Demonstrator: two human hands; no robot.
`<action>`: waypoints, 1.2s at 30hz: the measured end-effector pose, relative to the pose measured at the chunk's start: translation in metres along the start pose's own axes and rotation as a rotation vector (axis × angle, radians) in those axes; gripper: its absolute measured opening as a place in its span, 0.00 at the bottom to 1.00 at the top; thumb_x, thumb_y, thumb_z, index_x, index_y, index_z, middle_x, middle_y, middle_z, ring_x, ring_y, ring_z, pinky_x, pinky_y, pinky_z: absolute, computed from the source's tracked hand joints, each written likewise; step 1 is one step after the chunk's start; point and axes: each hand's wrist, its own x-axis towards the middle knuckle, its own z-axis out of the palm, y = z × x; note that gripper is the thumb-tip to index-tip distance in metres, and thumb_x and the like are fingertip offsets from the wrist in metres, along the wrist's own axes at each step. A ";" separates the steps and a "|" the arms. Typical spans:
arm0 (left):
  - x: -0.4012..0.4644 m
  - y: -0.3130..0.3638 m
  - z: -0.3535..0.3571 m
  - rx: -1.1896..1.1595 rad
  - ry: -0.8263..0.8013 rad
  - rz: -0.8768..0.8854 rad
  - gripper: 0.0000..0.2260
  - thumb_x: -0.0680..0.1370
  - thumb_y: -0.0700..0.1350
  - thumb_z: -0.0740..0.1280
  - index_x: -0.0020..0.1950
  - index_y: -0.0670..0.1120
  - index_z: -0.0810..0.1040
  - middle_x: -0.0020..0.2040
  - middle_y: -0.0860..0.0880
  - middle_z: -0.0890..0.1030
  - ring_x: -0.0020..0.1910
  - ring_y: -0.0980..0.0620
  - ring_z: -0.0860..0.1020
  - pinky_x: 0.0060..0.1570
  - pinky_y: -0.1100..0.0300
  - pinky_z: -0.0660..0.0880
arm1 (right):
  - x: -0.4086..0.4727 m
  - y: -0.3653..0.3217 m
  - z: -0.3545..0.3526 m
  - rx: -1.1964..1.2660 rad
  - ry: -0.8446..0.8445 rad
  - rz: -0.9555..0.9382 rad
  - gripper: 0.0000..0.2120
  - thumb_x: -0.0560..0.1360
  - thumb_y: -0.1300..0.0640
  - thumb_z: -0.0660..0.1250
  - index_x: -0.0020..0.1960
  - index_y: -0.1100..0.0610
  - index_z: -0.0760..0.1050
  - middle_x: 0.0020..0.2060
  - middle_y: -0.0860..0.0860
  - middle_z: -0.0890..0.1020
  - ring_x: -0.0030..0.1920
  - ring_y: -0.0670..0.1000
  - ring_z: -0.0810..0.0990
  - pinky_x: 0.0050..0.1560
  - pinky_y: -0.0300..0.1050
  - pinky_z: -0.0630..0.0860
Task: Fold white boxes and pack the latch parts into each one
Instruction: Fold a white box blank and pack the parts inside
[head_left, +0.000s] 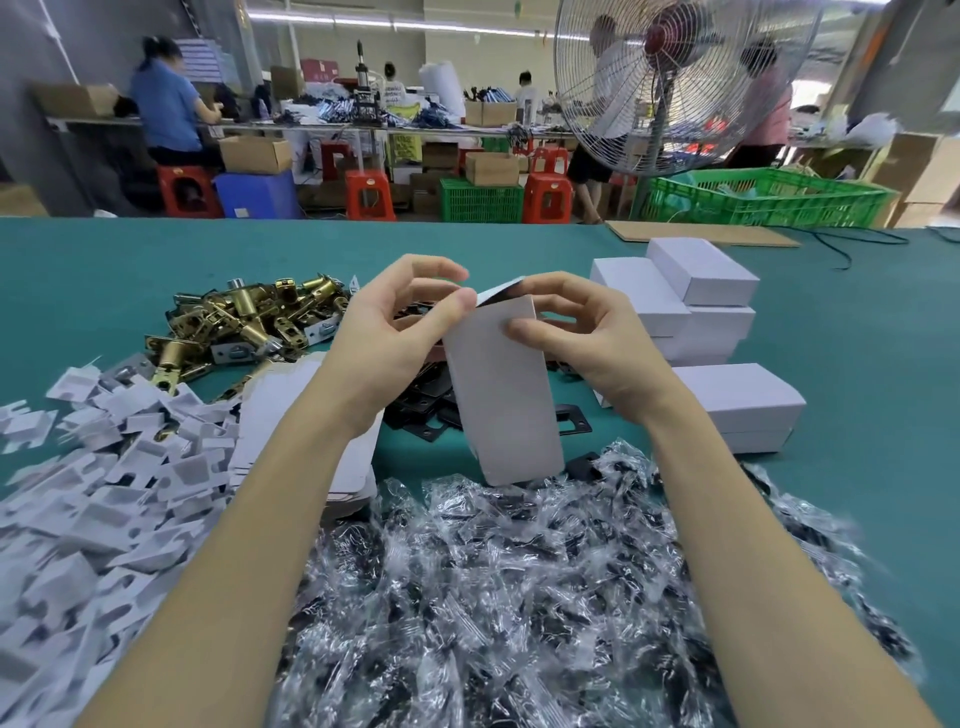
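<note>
I hold a white box upright above the green table, its open top end toward my fingers. My left hand grips its upper left edge, thumb on the top flap. My right hand holds the upper right side, thumb pressed on the front face. Brass latch bolts lie heaped to the left. Black plates lie under and behind the box. Clear bags of dark small parts cover the near table.
Folded white boxes are stacked at the right, one more nearer me. White card inserts pile at the left beside flat box blanks. A cardboard sheet and a cable lie at the far edge; a fan stands beyond.
</note>
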 end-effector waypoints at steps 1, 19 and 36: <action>0.000 0.000 -0.001 0.000 -0.001 0.006 0.03 0.81 0.48 0.70 0.54 0.53 0.83 0.49 0.56 0.85 0.47 0.56 0.83 0.48 0.54 0.83 | 0.000 -0.002 -0.001 0.010 -0.003 -0.004 0.11 0.75 0.55 0.76 0.54 0.44 0.84 0.51 0.49 0.87 0.53 0.51 0.86 0.52 0.45 0.82; -0.004 0.004 0.003 -0.120 -0.018 -0.085 0.05 0.77 0.43 0.75 0.49 0.51 0.89 0.48 0.48 0.88 0.47 0.53 0.86 0.43 0.60 0.83 | -0.003 -0.013 -0.001 -0.024 0.070 0.091 0.11 0.71 0.45 0.76 0.52 0.42 0.80 0.48 0.51 0.88 0.46 0.49 0.86 0.45 0.47 0.80; -0.003 -0.002 0.006 -0.031 -0.010 -0.071 0.07 0.79 0.38 0.72 0.54 0.47 0.87 0.45 0.53 0.88 0.47 0.55 0.86 0.45 0.60 0.83 | -0.005 -0.016 -0.003 -0.107 0.097 0.105 0.07 0.75 0.48 0.74 0.51 0.46 0.80 0.44 0.50 0.88 0.42 0.47 0.85 0.40 0.42 0.79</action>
